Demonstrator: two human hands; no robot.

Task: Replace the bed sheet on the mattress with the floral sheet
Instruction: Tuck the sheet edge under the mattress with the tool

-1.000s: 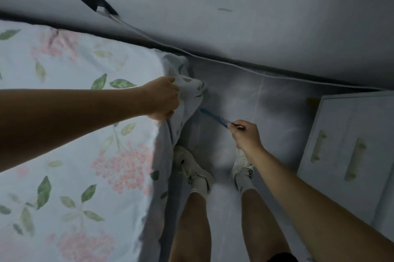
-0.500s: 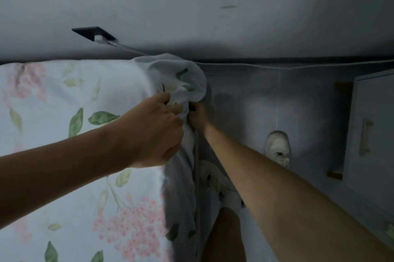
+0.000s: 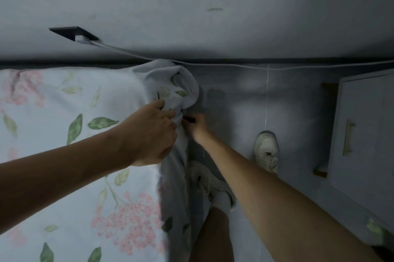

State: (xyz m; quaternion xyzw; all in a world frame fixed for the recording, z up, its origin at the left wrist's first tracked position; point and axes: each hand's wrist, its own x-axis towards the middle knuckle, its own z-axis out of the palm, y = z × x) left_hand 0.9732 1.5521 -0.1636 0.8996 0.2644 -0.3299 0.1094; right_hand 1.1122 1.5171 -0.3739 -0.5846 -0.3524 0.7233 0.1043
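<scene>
Both hands work the far right corner of the floral sheet (image 3: 70, 133) at the edge of the bed.

The floral sheet covers the bed on the left, its far right corner bunched into a loose fold near the wall, with the side hanging down toward the floor. The left hand (image 3: 151, 133) clutches the gathered fabric just below that fold, fingers curled into the cloth. The right hand (image 3: 197, 126) sits just right of it, touching the same bunch; it is partly hidden behind the fabric and blurred, pinching a small dark object (image 3: 189, 120) too unclear to name. The mattress itself is hidden under the sheet. A white cable (image 3: 234, 66) runs along the wall's base from a dark wall plate (image 3: 70, 32). A white cabinet (image 3: 366, 144) on the right is cut off by the frame. Two white sneakers (image 3: 266, 151) stand on the floor.
</scene>
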